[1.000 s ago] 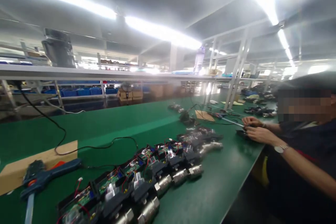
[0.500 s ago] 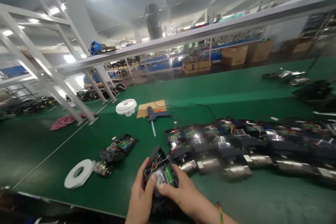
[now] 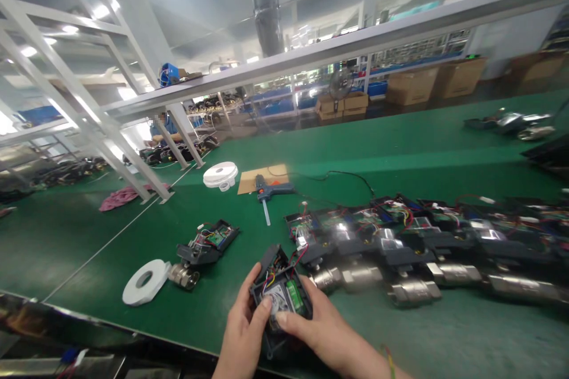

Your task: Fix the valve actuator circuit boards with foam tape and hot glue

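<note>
Both hands grip a black plastic housing [image 3: 278, 340] near the front edge of the green bench. Inside it show a green battery [image 3: 294, 295], a pale metallic part and several thin coloured wires. My left hand [image 3: 245, 320] wraps the left side, its thumb pressed on the pale part. On the right side, my right hand [image 3: 317, 323] is closed round the housing, thumb tip beside the other thumb. A hinged-looking dark flap [image 3: 272, 259] stands at the far side. To the left lies a similar opened unit [image 3: 207, 249] with a metal valve body [image 3: 183, 275].
A row of opened units with metal valve bodies [image 3: 413, 291] fills the right side. A glue gun [image 3: 273, 188] rests on cardboard [image 3: 246, 182]. White tape rolls [image 3: 133, 293] lie on the left, with a pink cloth [image 3: 124, 196] behind. A shelf rail [image 3: 311, 50] crosses above.
The view has shifted, so bench items appear slightly further right and the front edge shows more. Both hands keep hold of the housing, thumbs in nearly the same place.
</note>
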`<state>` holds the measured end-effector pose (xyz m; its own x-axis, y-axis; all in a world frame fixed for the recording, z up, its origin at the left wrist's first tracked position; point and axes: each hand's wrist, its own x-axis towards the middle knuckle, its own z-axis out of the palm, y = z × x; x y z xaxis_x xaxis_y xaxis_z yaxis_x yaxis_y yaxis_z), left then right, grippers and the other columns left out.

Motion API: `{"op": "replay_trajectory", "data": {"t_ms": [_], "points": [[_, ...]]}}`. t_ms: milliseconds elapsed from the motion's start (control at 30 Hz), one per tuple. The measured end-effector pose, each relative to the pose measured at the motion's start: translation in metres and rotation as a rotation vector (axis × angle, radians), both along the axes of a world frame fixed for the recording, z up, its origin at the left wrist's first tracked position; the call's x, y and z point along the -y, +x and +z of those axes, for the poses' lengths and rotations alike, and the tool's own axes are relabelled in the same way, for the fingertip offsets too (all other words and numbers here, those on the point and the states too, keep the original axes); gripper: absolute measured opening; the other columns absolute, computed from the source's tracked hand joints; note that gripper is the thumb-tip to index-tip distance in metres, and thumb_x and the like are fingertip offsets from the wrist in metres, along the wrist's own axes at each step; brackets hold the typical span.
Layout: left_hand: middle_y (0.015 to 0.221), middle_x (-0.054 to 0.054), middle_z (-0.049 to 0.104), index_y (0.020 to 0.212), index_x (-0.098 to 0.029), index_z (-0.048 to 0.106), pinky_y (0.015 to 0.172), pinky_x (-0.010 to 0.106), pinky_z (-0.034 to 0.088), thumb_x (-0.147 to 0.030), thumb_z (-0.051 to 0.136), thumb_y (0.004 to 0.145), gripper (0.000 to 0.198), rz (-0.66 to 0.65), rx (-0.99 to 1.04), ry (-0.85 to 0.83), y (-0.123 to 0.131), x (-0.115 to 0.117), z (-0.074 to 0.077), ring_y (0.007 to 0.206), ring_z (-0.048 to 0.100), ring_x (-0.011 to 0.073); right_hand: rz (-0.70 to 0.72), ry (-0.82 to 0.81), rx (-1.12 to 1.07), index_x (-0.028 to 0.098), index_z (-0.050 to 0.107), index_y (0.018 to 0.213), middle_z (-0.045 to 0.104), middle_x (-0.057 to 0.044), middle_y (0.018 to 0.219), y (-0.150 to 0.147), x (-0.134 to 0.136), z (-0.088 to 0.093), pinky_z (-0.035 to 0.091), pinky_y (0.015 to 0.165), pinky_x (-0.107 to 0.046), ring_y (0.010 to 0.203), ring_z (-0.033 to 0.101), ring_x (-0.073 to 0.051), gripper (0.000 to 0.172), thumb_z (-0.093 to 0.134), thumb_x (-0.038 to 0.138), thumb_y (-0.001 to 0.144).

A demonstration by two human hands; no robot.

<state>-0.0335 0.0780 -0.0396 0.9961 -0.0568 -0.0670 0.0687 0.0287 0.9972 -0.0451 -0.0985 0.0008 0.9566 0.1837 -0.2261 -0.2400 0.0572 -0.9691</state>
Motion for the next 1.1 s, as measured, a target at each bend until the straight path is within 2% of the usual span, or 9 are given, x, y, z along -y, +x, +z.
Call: {"op": "replay_trajectory", "data": {"t_ms": [133, 267, 367, 467, 667, 800, 933, 1100], "points": [[0.144, 0.011, 0.055, 0.147, -0.020, 0.043, 0.119, 0.041, 0.035, -0.055, 0.066, 0.085, 0.075, 0.053, 0.010, 0.001, -0.009, 0.007, 0.007, 0.130, 0.055, 0.0287, 0.020, 0.019, 0.039, 0.013, 0.055, 0.127, 0.068, -0.013, 0.122, -0.003, 0.002, -0.005, 0.048, 0.095, -0.042, 0.107, 0.063, -0.031, 0.071, 0.071, 0.039, 0.064], [0.146, 0.011, 0.054, 0.149, -0.020, 0.039, 0.119, 0.040, 0.035, -0.055, 0.065, 0.086, 0.076, 0.069, 0.018, 0.019, -0.011, 0.006, 0.003, 0.133, 0.053, 0.0285, 0.021, 0.028, 0.054, 0.013, 0.055, 0.127, 0.069, -0.012, 0.120, -0.005, 0.003, -0.007, 0.047, 0.096, -0.042, 0.106, 0.063, -0.031, 0.070, 0.072, 0.039, 0.063], [0.150, 0.011, 0.049, 0.151, -0.022, 0.035, 0.119, 0.040, 0.034, -0.054, 0.065, 0.087, 0.078, 0.001, 0.028, 0.040, -0.008, -0.002, -0.002, 0.136, 0.049, 0.0285, 0.015, 0.029, 0.043, 0.014, 0.056, 0.126, 0.068, -0.012, 0.121, -0.005, 0.003, -0.006, 0.047, 0.097, -0.042, 0.108, 0.062, -0.031, 0.070, 0.072, 0.039, 0.062], [0.151, 0.010, 0.048, 0.152, -0.023, 0.034, 0.118, 0.040, 0.037, -0.053, 0.068, 0.085, 0.081, -0.084, 0.014, 0.010, -0.006, -0.006, -0.001, 0.137, 0.048, 0.0289, 0.008, 0.044, 0.046, 0.015, 0.056, 0.125, 0.067, -0.012, 0.124, -0.005, 0.002, -0.006, 0.046, 0.099, -0.043, 0.112, 0.061, -0.032, 0.070, 0.073, 0.040, 0.062], [0.144, 0.010, 0.056, 0.147, -0.021, 0.043, 0.115, 0.038, 0.040, -0.054, 0.070, 0.082, 0.077, 0.038, -0.007, -0.024, -0.013, 0.006, 0.011, 0.130, 0.055, 0.0287, 0.019, 0.043, 0.038, 0.014, 0.055, 0.126, 0.067, -0.014, 0.123, -0.004, 0.003, -0.006, 0.046, 0.099, -0.044, 0.109, 0.062, -0.033, 0.072, 0.072, 0.043, 0.062], [0.145, 0.010, 0.055, 0.148, -0.020, 0.042, 0.116, 0.038, 0.038, -0.054, 0.069, 0.083, 0.078, 0.066, 0.009, 0.008, -0.013, 0.007, 0.010, 0.133, 0.053, 0.0286, 0.027, 0.033, 0.024, 0.013, 0.053, 0.129, 0.067, -0.014, 0.124, -0.005, 0.003, -0.007, 0.046, 0.097, -0.043, 0.109, 0.062, -0.032, 0.074, 0.071, 0.041, 0.063], [0.146, 0.011, 0.053, 0.148, -0.022, 0.042, 0.118, 0.040, 0.036, -0.055, 0.071, 0.080, 0.080, 0.046, -0.003, -0.029, -0.012, 0.008, 0.009, 0.136, 0.049, 0.0301, 0.014, 0.023, 0.036, 0.013, 0.053, 0.129, 0.067, -0.013, 0.124, -0.004, 0.003, -0.008, 0.047, 0.097, -0.042, 0.111, 0.061, -0.032, 0.075, 0.073, 0.041, 0.063], [0.143, 0.011, 0.056, 0.147, -0.018, 0.043, 0.116, 0.041, 0.039, -0.064, 0.071, 0.076, 0.089, 0.111, 0.009, 0.031, -0.016, 0.003, 0.013, 0.131, 0.054, 0.0324, 0.016, 0.080, -0.018, 0.013, 0.057, 0.125, 0.070, -0.011, 0.115, -0.003, 0.000, -0.007, 0.050, 0.089, -0.040, 0.103, 0.063, -0.031, 0.071, 0.073, 0.036, 0.060]]}}
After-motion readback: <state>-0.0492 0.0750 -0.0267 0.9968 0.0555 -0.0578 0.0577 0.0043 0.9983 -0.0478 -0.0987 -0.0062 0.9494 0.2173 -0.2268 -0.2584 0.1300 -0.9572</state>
